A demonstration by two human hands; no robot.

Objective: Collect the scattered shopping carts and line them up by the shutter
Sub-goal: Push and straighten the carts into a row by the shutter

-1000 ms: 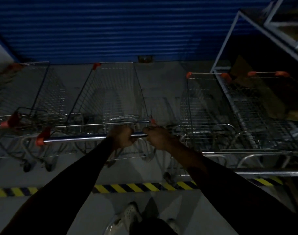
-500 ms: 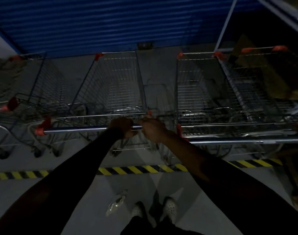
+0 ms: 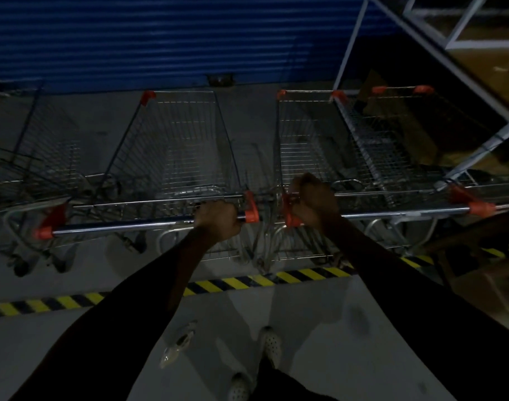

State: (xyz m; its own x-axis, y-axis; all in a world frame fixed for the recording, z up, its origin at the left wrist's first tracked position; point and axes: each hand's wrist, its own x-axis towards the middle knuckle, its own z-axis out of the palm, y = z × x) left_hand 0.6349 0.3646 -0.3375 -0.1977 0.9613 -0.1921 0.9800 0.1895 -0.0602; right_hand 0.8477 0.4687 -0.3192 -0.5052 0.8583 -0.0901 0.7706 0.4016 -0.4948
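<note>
Several wire shopping carts with orange corner caps stand side by side, noses toward the blue shutter (image 3: 166, 39). My left hand (image 3: 217, 219) is shut on the right end of the handle bar of the middle cart (image 3: 175, 146). On the neighbouring right cart (image 3: 308, 140), my right hand (image 3: 312, 198) grips the left end of the handle by its orange cap. Another cart (image 3: 392, 134) stands further right and one more cart (image 3: 36, 157) at the far left, partly cut off.
A yellow-black hazard stripe (image 3: 233, 283) crosses the floor behind the carts' wheels. A white metal frame rack (image 3: 421, 39) leans over the right carts. A crumpled clear bottle (image 3: 178, 344) lies on the floor beside my white shoes (image 3: 272, 342).
My right hand has left the middle cart's handle and taken the right cart's handle. The right cart now stands level with the middle one. My view shifted right.
</note>
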